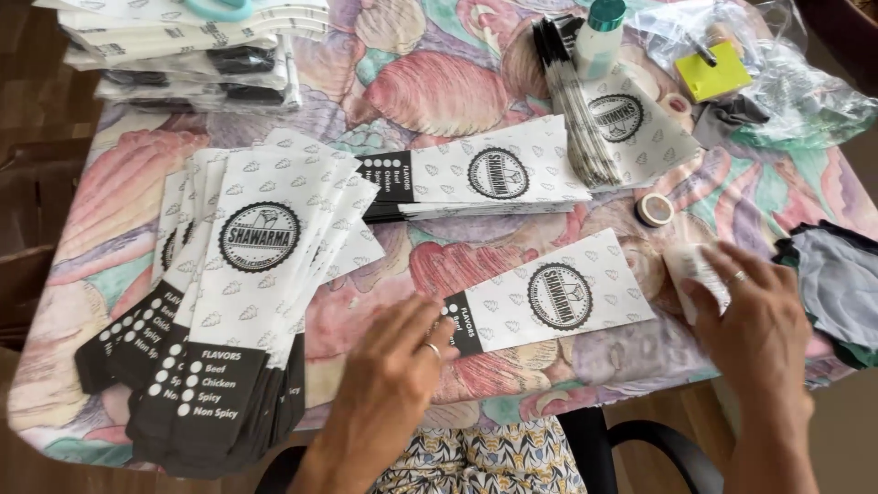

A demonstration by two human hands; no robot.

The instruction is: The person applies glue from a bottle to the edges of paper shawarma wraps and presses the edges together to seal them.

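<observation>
Tablecloth (512, 91) beneath flat, spread hands (402, 366)

Bright, soft daylight – faint shadows, slight glare on plastic bags (796, 82) top right; hands lightly motion-blurred, pic otherwise sharp

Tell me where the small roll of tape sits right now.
In the head view the roll of tape lies right of centre on the tablecloth, just beyond the single paper bag and above the right hand.

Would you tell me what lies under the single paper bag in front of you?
The single paper bag lies flat on the patterned tablecloth; the left hand touches its black end. Whatever lies beneath it is covered.
</observation>
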